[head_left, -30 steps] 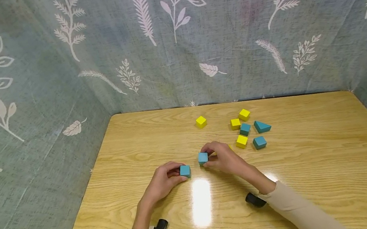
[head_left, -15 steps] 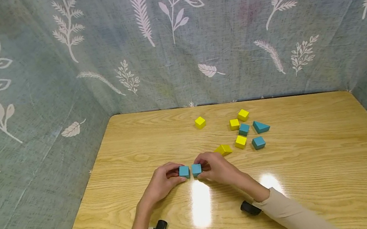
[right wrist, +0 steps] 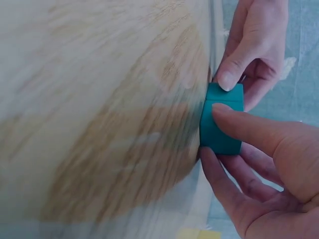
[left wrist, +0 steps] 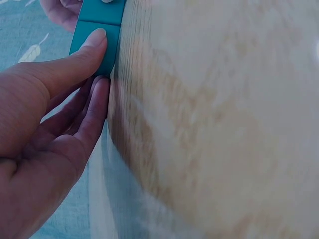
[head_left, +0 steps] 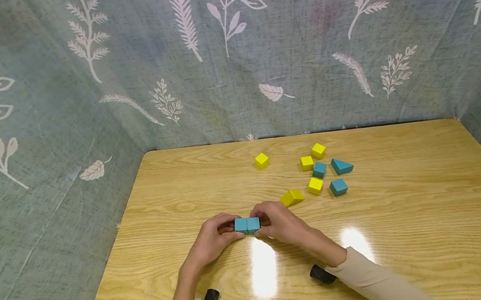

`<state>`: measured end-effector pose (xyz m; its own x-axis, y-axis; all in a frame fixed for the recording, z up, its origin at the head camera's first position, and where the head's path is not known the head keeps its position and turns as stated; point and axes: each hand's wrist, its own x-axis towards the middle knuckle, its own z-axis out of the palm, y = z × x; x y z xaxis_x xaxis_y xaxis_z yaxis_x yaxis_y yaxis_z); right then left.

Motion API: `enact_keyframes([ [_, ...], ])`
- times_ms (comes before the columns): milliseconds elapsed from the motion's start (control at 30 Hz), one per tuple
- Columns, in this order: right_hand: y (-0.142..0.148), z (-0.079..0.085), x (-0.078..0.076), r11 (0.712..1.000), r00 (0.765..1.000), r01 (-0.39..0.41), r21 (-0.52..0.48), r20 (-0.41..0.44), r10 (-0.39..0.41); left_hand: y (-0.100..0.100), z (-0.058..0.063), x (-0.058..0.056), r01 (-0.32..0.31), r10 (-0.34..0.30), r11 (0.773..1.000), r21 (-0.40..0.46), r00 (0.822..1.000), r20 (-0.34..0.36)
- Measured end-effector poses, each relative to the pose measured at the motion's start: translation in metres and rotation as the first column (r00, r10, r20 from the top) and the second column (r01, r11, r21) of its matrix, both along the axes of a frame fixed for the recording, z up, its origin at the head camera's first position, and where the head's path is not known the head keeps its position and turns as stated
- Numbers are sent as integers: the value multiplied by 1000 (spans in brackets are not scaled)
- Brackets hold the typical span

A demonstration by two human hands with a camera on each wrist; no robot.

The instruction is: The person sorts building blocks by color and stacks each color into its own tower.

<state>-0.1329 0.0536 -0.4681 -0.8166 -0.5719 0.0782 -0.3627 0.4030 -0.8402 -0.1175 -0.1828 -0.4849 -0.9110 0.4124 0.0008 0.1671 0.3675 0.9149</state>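
Note:
Two blue cubes stand side by side on the wooden table, their facing sides together. My left hand [head_left: 211, 237] pinches the left blue cube [head_left: 240, 225] between thumb and fingers. On the other side, my right hand [head_left: 279, 222] grips the right blue cube [head_left: 253, 224] the same way. In the left wrist view the left thumb lies along the near face of its cube [left wrist: 110, 50], and a thin seam parts it from the other one. From the right wrist, the right thumb presses the near face of the right cube [right wrist: 219, 133].
Behind the right hand lies a yellow triangular block [head_left: 292, 197]. Farther right are several yellow cubes [head_left: 315, 186], blue cubes [head_left: 338, 187] and a blue triangular block [head_left: 342, 166]. A lone yellow cube [head_left: 262, 160] sits near the back edge. Patterned cloth [head_left: 213, 96] hangs behind the table [head_left: 419, 205].
My right hand has brought its blue cube left and nearer until it meets the left one. The left hand has stayed in place. The yellow triangular block has come into fuller view.

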Motion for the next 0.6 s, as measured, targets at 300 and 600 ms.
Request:
enact_keyframes([
  [300,-5,0,1,999,996,3,47,-91,1,-2,1,2,-14,14,1000,-17,1000,-19],
  [600,-3,2,3,997,993,21,70,-120,-13,0,1,1,0,-1,1000,-8,1000,-17],
])
